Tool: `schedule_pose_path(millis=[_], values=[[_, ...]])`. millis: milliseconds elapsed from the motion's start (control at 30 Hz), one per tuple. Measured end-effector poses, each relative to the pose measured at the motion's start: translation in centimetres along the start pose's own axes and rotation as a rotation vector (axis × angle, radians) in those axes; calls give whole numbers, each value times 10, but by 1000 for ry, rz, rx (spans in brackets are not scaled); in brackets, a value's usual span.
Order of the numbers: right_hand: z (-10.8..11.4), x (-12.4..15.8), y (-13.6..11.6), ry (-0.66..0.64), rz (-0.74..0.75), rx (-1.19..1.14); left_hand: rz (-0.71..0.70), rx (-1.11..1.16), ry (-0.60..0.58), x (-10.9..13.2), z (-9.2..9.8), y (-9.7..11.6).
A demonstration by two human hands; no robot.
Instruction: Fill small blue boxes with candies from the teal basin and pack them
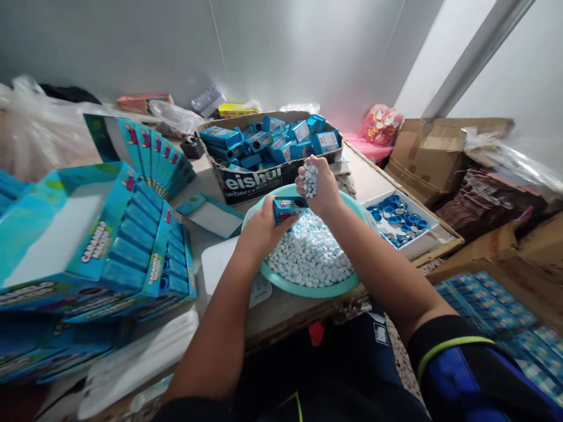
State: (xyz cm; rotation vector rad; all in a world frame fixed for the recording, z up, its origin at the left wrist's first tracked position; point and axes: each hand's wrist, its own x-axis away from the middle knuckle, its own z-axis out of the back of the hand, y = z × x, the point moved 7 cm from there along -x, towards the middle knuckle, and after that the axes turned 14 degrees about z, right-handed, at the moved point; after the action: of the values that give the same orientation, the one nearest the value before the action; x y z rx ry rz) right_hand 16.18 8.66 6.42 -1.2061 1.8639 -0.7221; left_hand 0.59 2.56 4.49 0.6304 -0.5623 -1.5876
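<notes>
My left hand is closed around a small blue candy box, tilted over the near-left part of a mint-green basin. Heaped in the basin are white and pale blue candies. My right hand is raised just right of the box, its fingers curled round a handful of the same candies. The fistful shows between the fingers, apart from the heap below. Behind the basin stands a cut-down carton full of blue candy boxes.
Left are stacked display trays of blue boxes and a white scale partly under the basin. A shallow white tray holds blue caps at the right. Brown cartons stand beyond the table edge, with packed blue boxes low at right.
</notes>
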Motion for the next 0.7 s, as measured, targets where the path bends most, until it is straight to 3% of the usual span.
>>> schedule_pose_path(millis=[700], values=[[-7, 11, -3, -30, -6, -24, 52, -70, -20, 6, 0, 3]])
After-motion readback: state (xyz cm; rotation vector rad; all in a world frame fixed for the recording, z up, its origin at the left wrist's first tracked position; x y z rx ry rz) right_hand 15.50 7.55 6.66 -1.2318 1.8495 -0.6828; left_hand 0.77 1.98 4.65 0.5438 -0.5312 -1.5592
